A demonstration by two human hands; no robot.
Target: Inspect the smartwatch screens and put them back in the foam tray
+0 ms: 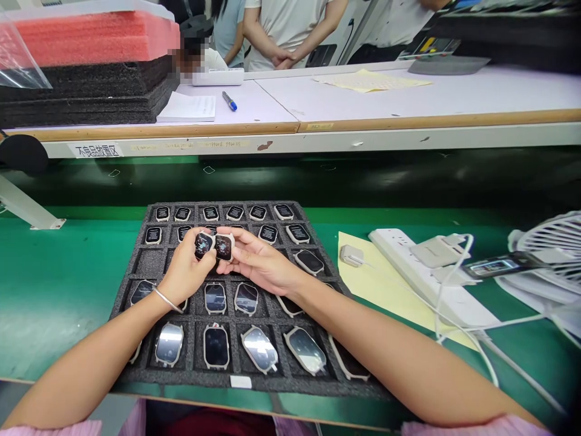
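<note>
Above a black foam tray (149,263), my left hand (188,266) grips a smartwatch body (204,243) whose lit screen shows a dial. Right beside it, my right hand (258,260) holds a second smartwatch body (224,247), also lit with a dial. The two watches are side by side, edges close together. Strapless watches fill many of the tray's compartments. Those in the far rows, such as one watch (284,211), show lines of white text. Nearer ones, such as the watch (216,346) at the front, have dark screens. My hands and forearms hide part of the tray.
On the right, a white power strip (408,272) with cables lies near a yellow sheet (385,290), a small charger (351,255) and a white fan (554,254). A raised shelf (281,112) crosses behind, bearing stacked foam (91,72) and a pen (229,101). People stand beyond.
</note>
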